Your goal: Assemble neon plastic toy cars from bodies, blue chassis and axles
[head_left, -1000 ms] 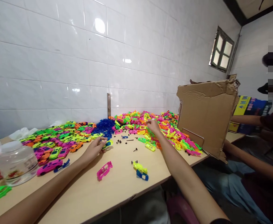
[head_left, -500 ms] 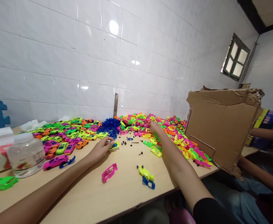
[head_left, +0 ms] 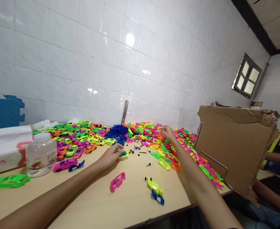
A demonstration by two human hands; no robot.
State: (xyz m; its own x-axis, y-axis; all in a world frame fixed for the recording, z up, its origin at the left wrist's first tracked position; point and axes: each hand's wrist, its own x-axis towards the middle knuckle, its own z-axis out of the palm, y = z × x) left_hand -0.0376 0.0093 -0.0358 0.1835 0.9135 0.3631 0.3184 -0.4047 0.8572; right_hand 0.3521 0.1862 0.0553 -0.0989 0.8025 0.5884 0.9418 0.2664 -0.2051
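Note:
My left hand rests on the table with its fingers curled over a small yellow toy car with blue in it. Next to that car lie black wheels on an axle. My right hand is at the far pile of coloured plastic car bodies, its fingers pinched together; what lies between the fingertips blends with the pile. Nearer to me are a pink car body, a yellow car part with a wheel axle at one end, and a blue piece touching it.
Finished-looking toy cars crowd the left. Blue plastic parts are heaped by the tiled wall. A clear jar, a tissue pack and a green car body stand left. A cardboard sheet screens off another person's arms.
The camera view has turned, so everything sits a little further right and lower. My right hand stays over the pile with its fingers pinched; my left hand keeps to the yellow toy car.

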